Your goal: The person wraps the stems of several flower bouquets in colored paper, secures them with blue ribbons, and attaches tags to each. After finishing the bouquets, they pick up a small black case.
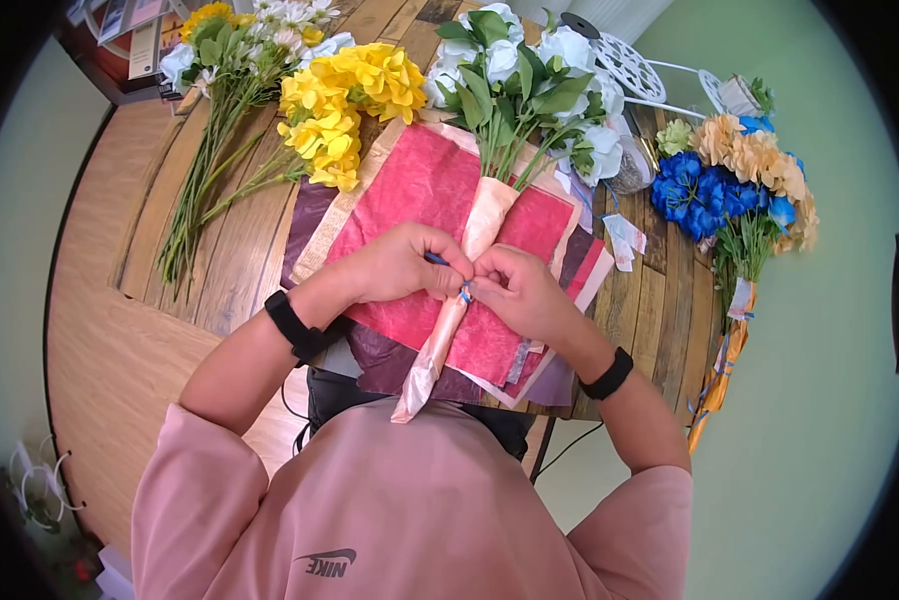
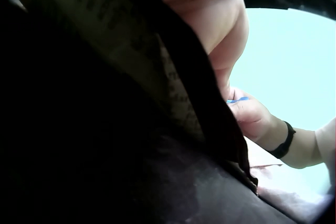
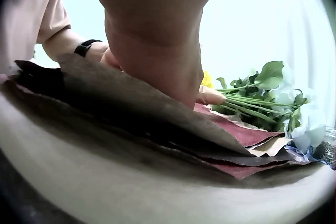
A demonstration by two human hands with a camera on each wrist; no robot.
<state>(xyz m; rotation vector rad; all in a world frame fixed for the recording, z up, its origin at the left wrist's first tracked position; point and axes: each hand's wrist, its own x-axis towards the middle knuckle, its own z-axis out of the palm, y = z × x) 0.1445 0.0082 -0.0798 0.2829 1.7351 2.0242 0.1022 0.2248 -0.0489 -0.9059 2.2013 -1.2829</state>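
Head view: the left hand (image 1: 406, 264) and right hand (image 1: 525, 290) nearly meet over a paper wrap (image 1: 450, 322), fingers curled and pinching a blue tie (image 1: 465, 294). The tie sits against the wrap, right at the fingertips. The wrap runs from white flowers (image 1: 502, 62) on the far side, across red paper (image 1: 399, 190) on the table (image 1: 654, 320), past its near edge; yellow flowers (image 1: 384, 85) lie far left.

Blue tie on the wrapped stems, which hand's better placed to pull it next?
Probably the left hand: a blue strand shows between its thumb and forefinger. The right hand seems to pinch right at the blue tie on the wrapped stems, so it looks better suited to steadying.
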